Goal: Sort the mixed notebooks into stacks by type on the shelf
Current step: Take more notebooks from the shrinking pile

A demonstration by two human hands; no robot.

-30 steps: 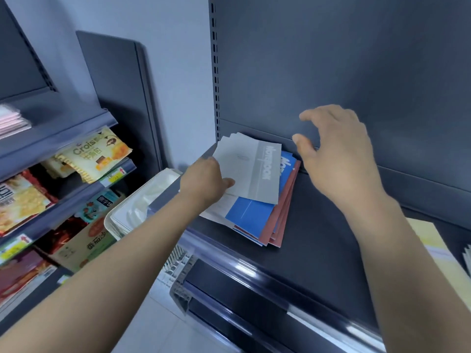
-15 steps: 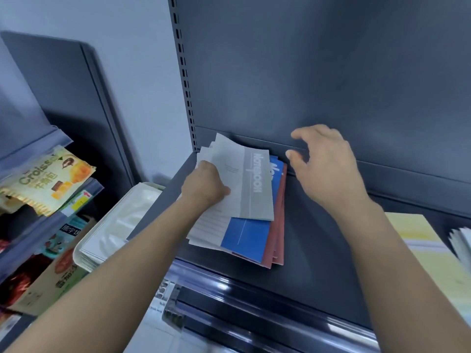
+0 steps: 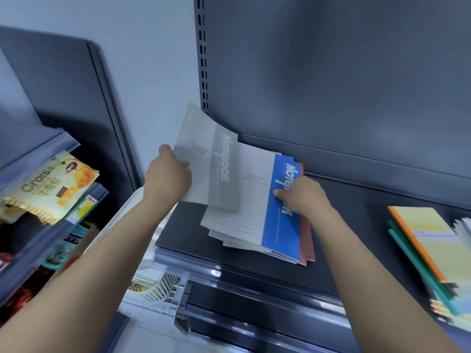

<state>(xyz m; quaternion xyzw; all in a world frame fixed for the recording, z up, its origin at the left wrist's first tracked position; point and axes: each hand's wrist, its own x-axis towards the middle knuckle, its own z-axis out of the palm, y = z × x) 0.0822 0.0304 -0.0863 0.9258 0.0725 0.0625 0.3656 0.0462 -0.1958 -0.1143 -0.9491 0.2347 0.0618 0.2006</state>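
Note:
A mixed pile of thin notebooks lies on the dark shelf (image 3: 356, 225). My left hand (image 3: 169, 178) grips the left edge of a grey notebook (image 3: 206, 161) and holds it lifted and tilted above the pile. Under it a blue notebook (image 3: 281, 225) with a white lined panel lies on top, with reddish-brown notebooks (image 3: 307, 240) beneath it. My right hand (image 3: 304, 196) grips the blue notebook's right edge, thumb on the blue cover and fingers hidden behind the edge.
A second stack of yellow, orange and teal notebooks (image 3: 423, 240) lies at the shelf's right end. A white plastic basket (image 3: 158, 286) sits below the shelf's left corner. Snack packets (image 3: 48, 189) fill the neighbouring shelves on the left. The shelf's back panel (image 3: 331, 72) rises close behind the pile.
My left hand has lifted the grey notebook up and left off the pile. My right hand has dropped from hovering onto the blue notebook's right edge. The view has shifted right.

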